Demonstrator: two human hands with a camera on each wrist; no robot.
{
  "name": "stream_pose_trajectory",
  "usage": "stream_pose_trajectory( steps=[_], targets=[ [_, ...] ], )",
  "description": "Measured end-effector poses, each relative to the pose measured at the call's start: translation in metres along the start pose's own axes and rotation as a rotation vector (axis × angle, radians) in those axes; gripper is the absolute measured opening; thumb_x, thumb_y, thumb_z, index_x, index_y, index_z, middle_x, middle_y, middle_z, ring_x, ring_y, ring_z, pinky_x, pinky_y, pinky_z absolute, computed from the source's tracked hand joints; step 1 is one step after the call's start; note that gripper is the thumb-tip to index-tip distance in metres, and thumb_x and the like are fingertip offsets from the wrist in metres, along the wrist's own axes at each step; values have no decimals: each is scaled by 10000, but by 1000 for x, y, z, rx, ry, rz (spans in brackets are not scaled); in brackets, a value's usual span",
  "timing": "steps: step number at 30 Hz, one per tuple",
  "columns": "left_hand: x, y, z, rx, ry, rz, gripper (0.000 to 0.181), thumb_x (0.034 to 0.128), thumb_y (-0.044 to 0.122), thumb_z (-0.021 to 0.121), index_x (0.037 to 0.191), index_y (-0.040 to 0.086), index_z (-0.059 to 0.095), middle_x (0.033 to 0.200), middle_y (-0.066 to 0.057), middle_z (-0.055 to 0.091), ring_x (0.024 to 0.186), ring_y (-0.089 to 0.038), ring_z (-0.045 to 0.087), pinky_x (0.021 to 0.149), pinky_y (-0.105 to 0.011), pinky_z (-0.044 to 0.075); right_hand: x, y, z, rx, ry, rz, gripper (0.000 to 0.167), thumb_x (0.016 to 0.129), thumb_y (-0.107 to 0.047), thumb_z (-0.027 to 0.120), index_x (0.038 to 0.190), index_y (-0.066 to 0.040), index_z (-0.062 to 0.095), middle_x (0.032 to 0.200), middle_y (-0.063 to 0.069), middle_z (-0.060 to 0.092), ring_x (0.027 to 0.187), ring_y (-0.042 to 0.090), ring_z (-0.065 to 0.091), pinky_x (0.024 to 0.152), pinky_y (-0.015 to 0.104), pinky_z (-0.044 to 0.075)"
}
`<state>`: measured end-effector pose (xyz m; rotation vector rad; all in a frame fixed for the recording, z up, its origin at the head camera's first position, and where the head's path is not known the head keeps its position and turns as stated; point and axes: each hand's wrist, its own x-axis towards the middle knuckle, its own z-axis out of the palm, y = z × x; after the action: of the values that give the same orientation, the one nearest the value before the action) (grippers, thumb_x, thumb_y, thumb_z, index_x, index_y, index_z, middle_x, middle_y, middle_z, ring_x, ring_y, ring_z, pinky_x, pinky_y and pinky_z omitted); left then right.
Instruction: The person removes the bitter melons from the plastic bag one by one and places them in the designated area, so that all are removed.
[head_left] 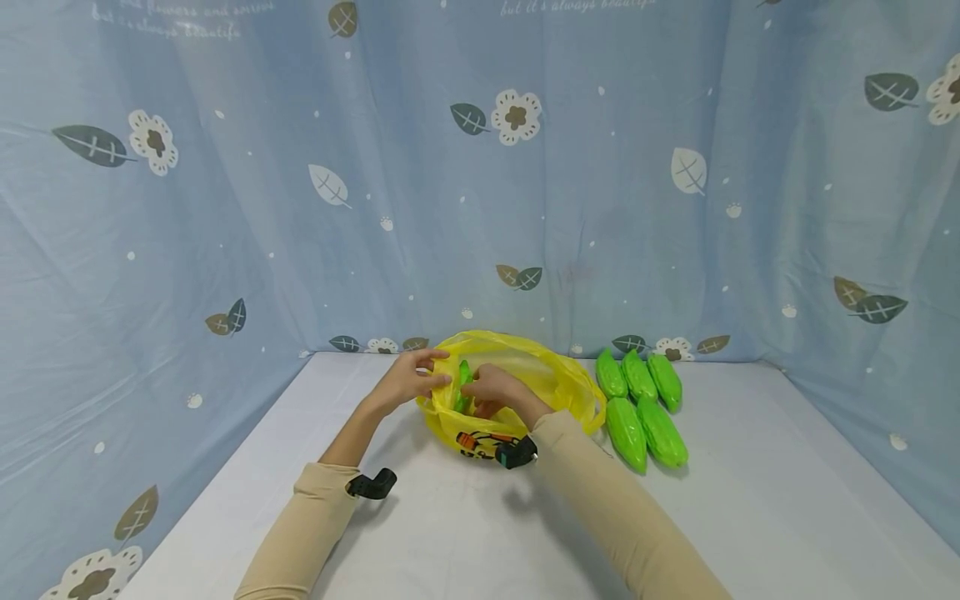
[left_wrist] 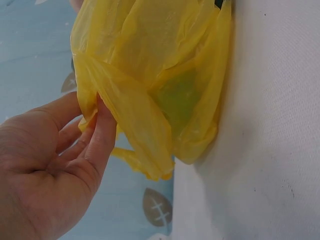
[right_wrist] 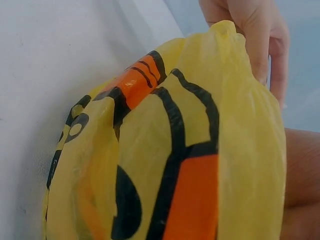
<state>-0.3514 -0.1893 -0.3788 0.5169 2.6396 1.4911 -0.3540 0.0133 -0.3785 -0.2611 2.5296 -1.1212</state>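
Note:
A yellow plastic bag (head_left: 525, 342) with a black and orange print stands with its mouth open on the white table. My left hand (head_left: 408, 381) pinches the left side of its rim between thumb and fingers, as the left wrist view also shows. Through that mouth reaches my right hand (head_left: 498, 389), its curled fingers at a bright green, elongated packet (head_left: 463, 385) upright against the bag's left wall. Bag folds and the hand hide part of this grip. In the left wrist view a green patch (left_wrist: 177, 97) shows through the plastic.
Right of the bag lie several shiny green elongated packets (head_left: 628, 433) with pointed tips, in two rows. A blue curtain (head_left: 585, 208) with leaves and flowers hangs behind the white table (head_left: 465, 533). Each forearm wears a small black camera (head_left: 372, 484).

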Motion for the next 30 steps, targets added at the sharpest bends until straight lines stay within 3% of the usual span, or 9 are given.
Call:
stream_pose_trajectory(
  steps=[9, 16, 19, 25, 30],
  targets=[
    [1, -3, 0, -3, 0, 14, 514, 884, 249, 746, 1359, 147, 576, 1147, -160, 523, 895, -214, 671, 762, -428, 615, 1, -3, 1, -38, 7, -10, 387, 949, -315, 646, 1076, 51, 630, 950, 202, 672, 795, 334, 726, 773, 405, 618],
    [1, -2, -1, -3, 6, 18, 518, 881, 250, 749, 1358, 142, 579, 1176, -169, 515, 925, -223, 674, 783, -477, 608, 2, -7, 6, -54, 27, 10, 309, 927, -306, 666, 945, -7, 589, 737, 87, 514, 880, 395, 700, 820, 435, 607],
    [1, -1, -1, -2, 3, 22, 524, 883, 255, 747, 1364, 141, 573, 1177, -169, 517, 936, -224, 667, 788, -487, 605, 4, -8, 6, -64, 30, 25, 311, 926, -307, 668, 939, -4, 597, 674, 56, 466, 790, 371, 677, 828, 437, 604],
    [-1, -1, -3, 6, -1, 20, 516, 898, 239, 731, 1374, 138, 559, 1162, -168, 538, 895, -213, 669, 762, -482, 606, 6, -8, 6, -75, 32, 73, 389, 917, -346, 683, 1012, 29, 641, 625, 22, 442, 581, 205, 536, 770, 390, 600],
    [-3, 1, -6, 14, -8, 6, 505, 903, 195, 722, 1374, 114, 557, 1147, -171, 548, 841, -200, 662, 748, -482, 607, 6, -8, 4, -81, 33, 83, 393, 905, -364, 698, 999, 12, 633, 739, 76, 573, 584, 199, 618, 729, 362, 614]
  ],
)
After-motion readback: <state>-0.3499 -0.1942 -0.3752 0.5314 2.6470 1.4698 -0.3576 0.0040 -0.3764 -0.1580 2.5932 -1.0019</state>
